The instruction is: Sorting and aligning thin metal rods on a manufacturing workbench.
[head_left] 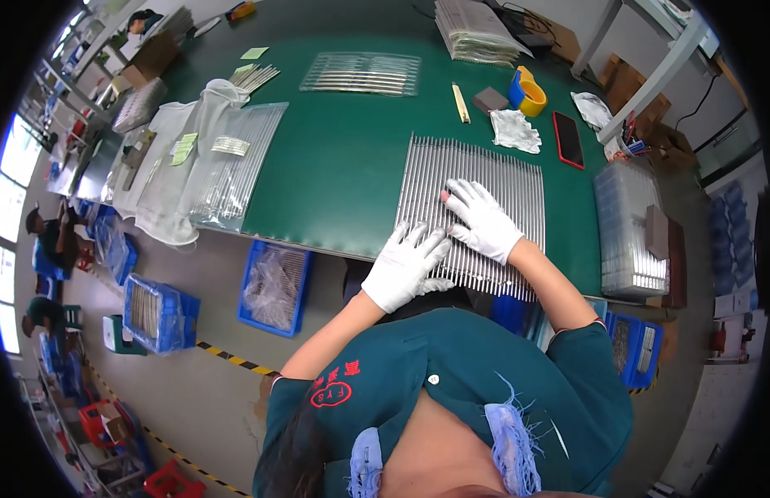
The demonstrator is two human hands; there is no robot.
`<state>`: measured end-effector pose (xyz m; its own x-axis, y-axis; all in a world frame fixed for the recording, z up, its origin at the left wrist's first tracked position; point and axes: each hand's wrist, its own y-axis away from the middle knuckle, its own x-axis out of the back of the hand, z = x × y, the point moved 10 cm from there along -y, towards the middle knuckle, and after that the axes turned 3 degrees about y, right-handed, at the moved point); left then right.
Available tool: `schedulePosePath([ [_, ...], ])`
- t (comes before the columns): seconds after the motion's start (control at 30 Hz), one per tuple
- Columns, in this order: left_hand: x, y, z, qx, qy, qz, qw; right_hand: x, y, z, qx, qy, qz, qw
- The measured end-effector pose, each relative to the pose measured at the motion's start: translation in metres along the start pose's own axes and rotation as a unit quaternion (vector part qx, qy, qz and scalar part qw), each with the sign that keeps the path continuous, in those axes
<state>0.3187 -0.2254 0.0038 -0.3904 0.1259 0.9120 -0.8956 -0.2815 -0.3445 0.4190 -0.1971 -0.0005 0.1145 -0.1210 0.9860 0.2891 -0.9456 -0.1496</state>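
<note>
A row of thin, shiny metal rods (pixel 426 178) lies side by side on the green table, their near ends reaching past its front edge. My right hand (pixel 483 222), in a white glove with some bare fingertips showing, rests on the middle of the rods with its fingers stretched out. At the near left corner of the row is my left hand (pixel 405 270), gloved too. Its fingers are spread at the rods' edge, and its thumb points right, below the table edge. I see no rod gripped in either hand.
Left on the table (pixel 335 183) lie a clear tray of rods (pixel 227 178) and a white cloth (pixel 156 158). Another clear tray (pixel 360 75) is behind. A tape dispenser (pixel 528 93), crumpled glove (pixel 515 131) and red-edged phone (pixel 568 140) sit right, near stacked trays (pixel 630 228). Blue bins (pixel 275 287) stand below.
</note>
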Motion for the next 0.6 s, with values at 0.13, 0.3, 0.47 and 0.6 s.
schedulePosePath([
  [0.13, 0.012, 0.003, -0.003, 0.007, 0.024, -0.033, 0.999, 0.013, -0.022, -0.021, 0.053, -0.02, 0.027, 0.998],
  [0.3, 0.013, 0.019, -0.02, 0.023, 0.048, -0.029, 0.998, 0.009, -0.053, -0.035, 0.09, -0.019, 0.018, 0.996],
  [0.47, 0.003, 0.019, -0.025, 0.018, 0.079, 0.063, 0.995, -0.027, -0.116, -0.007, 0.029, -0.008, -0.019, 0.999],
  [0.6, 0.01, 0.021, -0.021, 0.028, 0.105, 0.059, 0.992, -0.039, -0.149, 0.054, -0.09, 0.037, 0.013, 0.995],
])
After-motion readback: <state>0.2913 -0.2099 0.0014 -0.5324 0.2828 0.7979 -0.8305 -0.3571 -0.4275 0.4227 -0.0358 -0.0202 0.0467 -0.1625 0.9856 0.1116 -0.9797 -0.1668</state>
